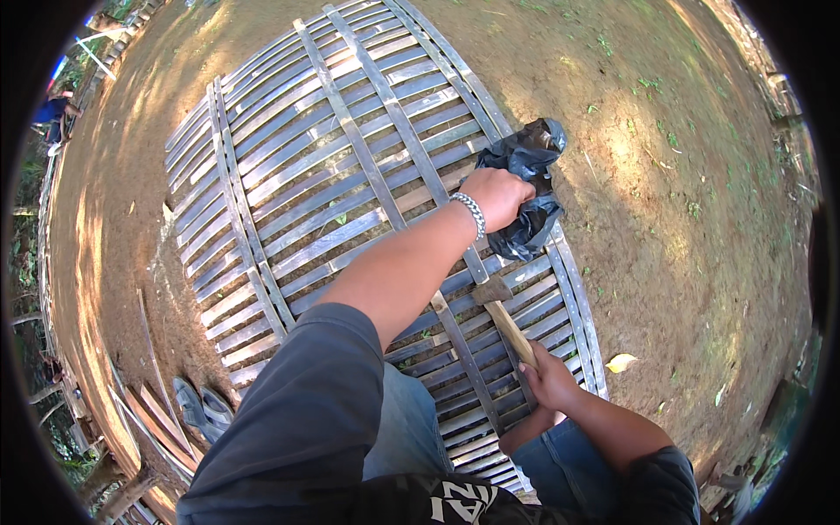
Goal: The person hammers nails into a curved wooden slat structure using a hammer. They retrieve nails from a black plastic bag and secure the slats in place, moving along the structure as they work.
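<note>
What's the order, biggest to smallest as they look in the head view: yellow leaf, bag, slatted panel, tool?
1. Slatted panel, by far
2. Bag
3. Tool, counting only its visible part
4. Yellow leaf

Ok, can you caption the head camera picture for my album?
Left hand at a black plastic bag, right hand gripping a wooden-handled hammer-like tool, over a slatted panel.

White block lettering (464, 506), across the black shirt (385, 506), partly cut off
</note>
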A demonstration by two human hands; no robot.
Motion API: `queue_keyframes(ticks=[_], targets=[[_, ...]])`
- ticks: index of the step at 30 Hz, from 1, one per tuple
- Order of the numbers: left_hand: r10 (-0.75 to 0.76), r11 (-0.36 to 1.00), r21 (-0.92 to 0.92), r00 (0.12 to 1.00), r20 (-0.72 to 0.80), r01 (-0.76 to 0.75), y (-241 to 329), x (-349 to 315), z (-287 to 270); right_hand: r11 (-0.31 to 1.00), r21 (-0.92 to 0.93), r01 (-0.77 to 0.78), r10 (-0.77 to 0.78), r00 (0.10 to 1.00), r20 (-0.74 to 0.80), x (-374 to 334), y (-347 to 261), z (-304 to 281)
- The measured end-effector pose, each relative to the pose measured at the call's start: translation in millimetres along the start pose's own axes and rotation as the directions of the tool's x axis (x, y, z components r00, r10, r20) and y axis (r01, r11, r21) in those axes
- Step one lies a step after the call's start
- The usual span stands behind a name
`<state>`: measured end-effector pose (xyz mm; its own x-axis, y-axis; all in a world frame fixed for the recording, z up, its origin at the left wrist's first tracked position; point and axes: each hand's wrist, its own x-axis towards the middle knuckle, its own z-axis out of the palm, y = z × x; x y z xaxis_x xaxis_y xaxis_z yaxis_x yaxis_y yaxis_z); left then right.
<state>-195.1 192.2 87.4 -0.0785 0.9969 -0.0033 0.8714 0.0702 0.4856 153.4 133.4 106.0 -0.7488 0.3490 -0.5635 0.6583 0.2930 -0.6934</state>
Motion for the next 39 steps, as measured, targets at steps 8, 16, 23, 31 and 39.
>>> queue_keyframes(ticks=[8, 16, 23, 31, 39], targets=[[-0.070, 0.994, -0.075, 0.996, 0.062, 0.075, -5, 13, -9, 0.997, 0.014, -0.072, 0.072, 0.997, 0.005, 0, -8, 1], [-0.172, 0.958, -0.231, 0.985, 0.009, 0.170, -6, 4, -3, 0.998, 0.037, -0.051, 0.052, 0.999, -0.004, 1, 0, 6], [-0.387, 0.586, -0.803, 0.907, -0.164, 0.104, 0, -18, 6, 0.995, 0.059, -0.077, 0.075, 0.997, 0.035, 5, -7, 3], [-0.720, 0.210, -0.974, 0.688, -0.094, 0.086, -28, -121, 2, 0.996, 0.071, -0.057, 0.056, 0.998, 0.011, 10, -3, 14], [-0.758, -0.192, -0.978, 0.621, 0.199, 0.079, -29, -192, 53, 0.990, 0.124, -0.067, 0.066, 0.998, 0.012, 20, -14, 25]])
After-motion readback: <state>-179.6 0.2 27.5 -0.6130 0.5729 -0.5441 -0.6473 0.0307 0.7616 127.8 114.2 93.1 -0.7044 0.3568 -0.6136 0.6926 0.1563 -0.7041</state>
